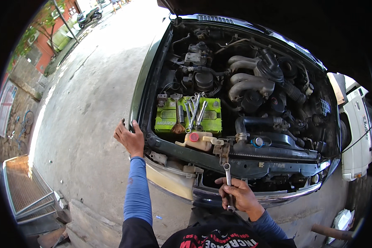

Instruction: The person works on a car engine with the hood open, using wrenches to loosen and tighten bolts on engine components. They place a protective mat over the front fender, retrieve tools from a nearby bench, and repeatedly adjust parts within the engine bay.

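Note:
A combination wrench is gripped in my right hand, its ring end pointing up at the hood latch bracket on the front crossmember. I cannot tell whether the ring touches the bracket. My left hand is by the fender's front corner, fingers apart and holding nothing. On top of the green car battery lie several loose wrenches, a socket-like metal piece and a flat scraper-shaped tool. The yellowed plastic reservoir with a red cap sits just in front of the battery.
The engine fills the open bay, with the radiator along the front. A headlight and chrome bumper lie nearest me. A wire-mesh frame stands at left, a white vehicle at right.

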Tool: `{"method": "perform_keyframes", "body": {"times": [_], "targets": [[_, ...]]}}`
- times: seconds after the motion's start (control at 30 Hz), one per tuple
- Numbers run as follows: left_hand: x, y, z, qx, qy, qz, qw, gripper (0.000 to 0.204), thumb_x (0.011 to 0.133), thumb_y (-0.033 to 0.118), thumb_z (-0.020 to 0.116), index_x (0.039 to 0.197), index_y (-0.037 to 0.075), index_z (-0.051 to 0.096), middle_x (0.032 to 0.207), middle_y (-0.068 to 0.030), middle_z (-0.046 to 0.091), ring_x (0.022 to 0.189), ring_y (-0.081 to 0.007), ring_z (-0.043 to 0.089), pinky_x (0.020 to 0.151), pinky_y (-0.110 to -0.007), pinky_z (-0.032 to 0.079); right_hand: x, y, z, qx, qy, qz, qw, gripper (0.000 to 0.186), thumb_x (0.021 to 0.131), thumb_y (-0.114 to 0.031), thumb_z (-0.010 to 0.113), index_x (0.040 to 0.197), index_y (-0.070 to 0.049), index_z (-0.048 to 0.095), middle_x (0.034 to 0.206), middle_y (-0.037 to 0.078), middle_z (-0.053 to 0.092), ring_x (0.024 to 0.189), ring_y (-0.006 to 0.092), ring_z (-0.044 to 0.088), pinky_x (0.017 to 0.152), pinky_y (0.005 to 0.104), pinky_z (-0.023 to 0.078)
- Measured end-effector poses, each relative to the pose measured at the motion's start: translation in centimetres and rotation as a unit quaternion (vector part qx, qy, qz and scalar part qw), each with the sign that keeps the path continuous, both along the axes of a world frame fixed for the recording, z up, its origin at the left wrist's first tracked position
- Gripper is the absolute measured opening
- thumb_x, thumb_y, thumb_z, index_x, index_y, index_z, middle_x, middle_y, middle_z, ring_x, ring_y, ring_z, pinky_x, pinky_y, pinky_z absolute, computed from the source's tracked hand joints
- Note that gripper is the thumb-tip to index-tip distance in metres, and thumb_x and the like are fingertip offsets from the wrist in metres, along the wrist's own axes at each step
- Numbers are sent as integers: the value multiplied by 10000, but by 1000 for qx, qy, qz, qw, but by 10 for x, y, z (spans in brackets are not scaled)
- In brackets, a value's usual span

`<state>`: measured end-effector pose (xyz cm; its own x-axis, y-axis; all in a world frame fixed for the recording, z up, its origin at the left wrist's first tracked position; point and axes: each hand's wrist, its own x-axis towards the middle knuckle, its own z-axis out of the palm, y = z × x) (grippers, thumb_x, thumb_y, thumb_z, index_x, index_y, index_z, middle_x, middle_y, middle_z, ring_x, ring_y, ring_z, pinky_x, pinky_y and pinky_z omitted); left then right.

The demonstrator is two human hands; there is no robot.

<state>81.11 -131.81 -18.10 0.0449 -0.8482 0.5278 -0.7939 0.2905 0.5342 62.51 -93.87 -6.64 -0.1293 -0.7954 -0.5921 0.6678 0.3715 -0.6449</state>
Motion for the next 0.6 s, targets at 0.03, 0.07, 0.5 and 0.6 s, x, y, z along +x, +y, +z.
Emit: {"method": "perform_keyframes", "body": {"times": [0.03, 0.07, 0.5, 0.6], "targets": [[0, 1, 0, -1, 4, -3, 1000, 499, 924, 310, 656, 1286, -22, 569, 1247, -204, 568, 1227, -371, 434, 1092, -478, 330, -5, -5, 2, 0, 22, 10, 1000, 343, 1021, -83, 507, 1321, 82, 507, 856, 98, 604, 605, 174, 629, 552, 307, 555], [-1, 3, -2, 5, 7, 1, 1000, 500, 921, 307, 658, 1286, -23, 568, 1244, -205, 569, 1228, -370, 435, 1089, -479, 332, -10, -9, 3, -1, 44, 19, 999, 345, 1022, -85, 506, 1327, 77, 507, 861, 98, 608, 606, 174, 630, 553, 305, 557], [-10, -1, 7, 9, 12, -18, 1000, 509, 879, 272, 682, 1262, -40, 559, 1189, -215, 580, 1199, -372, 460, 1085, -478, 320, -137, -203, -65, -13, 591, 46, 805, 218, 931, -123, 575, 1052, 21, 687, 768, 125, 655, 570, 199, 615, 558, 347, 479], [1, -2, 4, 18, 13, -21, 1000, 493, 869, 236, 683, 1267, -27, 557, 1205, -204, 569, 1198, -366, 453, 1080, -473, 321, -120, -239, -67, 32, 644, 31, 764, 222, 879, -193, 636, 935, 12, 698, 847, 229, 687, 803, 371, 671, 732, 454, 520]]}}
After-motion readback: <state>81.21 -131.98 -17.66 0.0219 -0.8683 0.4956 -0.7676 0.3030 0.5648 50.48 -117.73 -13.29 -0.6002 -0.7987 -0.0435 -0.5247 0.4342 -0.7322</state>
